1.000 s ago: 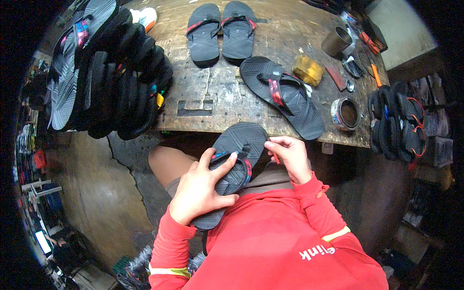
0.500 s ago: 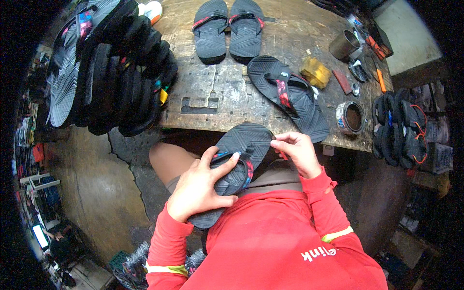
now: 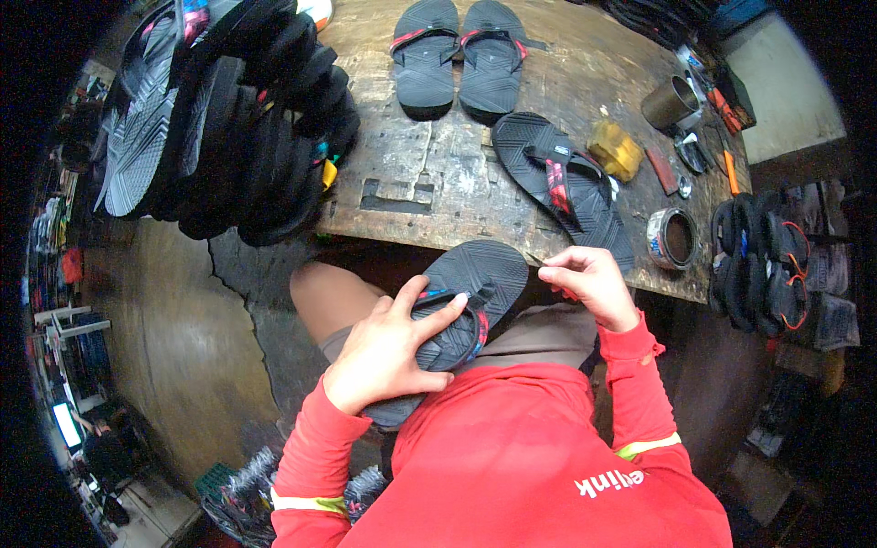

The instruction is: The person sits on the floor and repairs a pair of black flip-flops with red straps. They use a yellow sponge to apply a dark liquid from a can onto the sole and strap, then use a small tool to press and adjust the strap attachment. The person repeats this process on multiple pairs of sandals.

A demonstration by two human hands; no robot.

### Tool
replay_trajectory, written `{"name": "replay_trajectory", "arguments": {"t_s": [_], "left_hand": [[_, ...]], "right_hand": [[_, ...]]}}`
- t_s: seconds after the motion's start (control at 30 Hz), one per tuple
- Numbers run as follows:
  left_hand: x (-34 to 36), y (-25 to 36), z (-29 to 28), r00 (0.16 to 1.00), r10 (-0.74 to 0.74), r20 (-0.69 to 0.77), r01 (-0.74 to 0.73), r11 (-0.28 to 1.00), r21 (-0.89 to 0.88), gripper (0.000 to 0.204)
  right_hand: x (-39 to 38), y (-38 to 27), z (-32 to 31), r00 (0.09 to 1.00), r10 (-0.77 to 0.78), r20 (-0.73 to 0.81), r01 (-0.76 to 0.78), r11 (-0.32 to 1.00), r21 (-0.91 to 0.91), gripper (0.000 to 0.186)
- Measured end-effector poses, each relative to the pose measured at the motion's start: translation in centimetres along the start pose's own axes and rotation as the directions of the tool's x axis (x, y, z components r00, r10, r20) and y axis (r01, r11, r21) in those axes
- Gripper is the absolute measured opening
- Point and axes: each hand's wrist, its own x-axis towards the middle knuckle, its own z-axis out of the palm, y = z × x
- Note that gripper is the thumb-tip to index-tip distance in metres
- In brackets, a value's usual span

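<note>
A black flip-flop sandal (image 3: 480, 272) with a blue and red patterned strap rests over my lap, its toe end toward the table. My left hand (image 3: 393, 342) grips it across the strap, fingers spread over the footbed and thumb near the heel. Just right of the toe edge, my right hand (image 3: 585, 281) is closed in a pinch. A thin dark tip pokes out from the fingertips toward the sandal, and a bit of red shows below them; the rest of this small thing is hidden in the hand.
On the worn wooden table (image 3: 365, 146) lie a sandal pair (image 3: 426, 78), a single sandal (image 3: 548, 173), a yellow lump (image 3: 615, 151), a round tin (image 3: 671, 239) and a metal cup (image 3: 670, 102). Stacked sandals (image 3: 219, 137) rise at left; more sandals (image 3: 744, 256) hang at right.
My right hand has drawn slightly away from the sandal's toe edge, and the thin dark tip now shows. The left hand keeps its grip. The whole view has shifted a little.
</note>
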Motion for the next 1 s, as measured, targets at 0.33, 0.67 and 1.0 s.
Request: {"name": "replay_trajectory", "arguments": {"t_s": [0.33, 0.67, 1.0], "left_hand": [[-0.2, 0.0, 0.1, 1.0, 0.005, 0.01, -0.005, 0.999, 0.033, 0.098], [-0.8, 0.6, -0.5, 0.999, -0.027, -0.024, 0.029, 0.998, 0.055, 0.098], [7.4, -2.4, 3.2, 0.831, 0.104, -0.547, 0.033, 0.972, 0.235, 0.081]], "right_hand": [[2.2, -1.4, -1.1, 0.991, 0.024, 0.134, 0.003, 0.98, -0.199, 0.019], [1.9, -2.5, -0.9, 0.993, -0.028, 0.115, 0.048, 0.982, -0.18, 0.021], [-4.9, 3.7, -8.3, 0.814, -0.055, -0.578, 0.123, 0.989, 0.079, 0.026]]}}
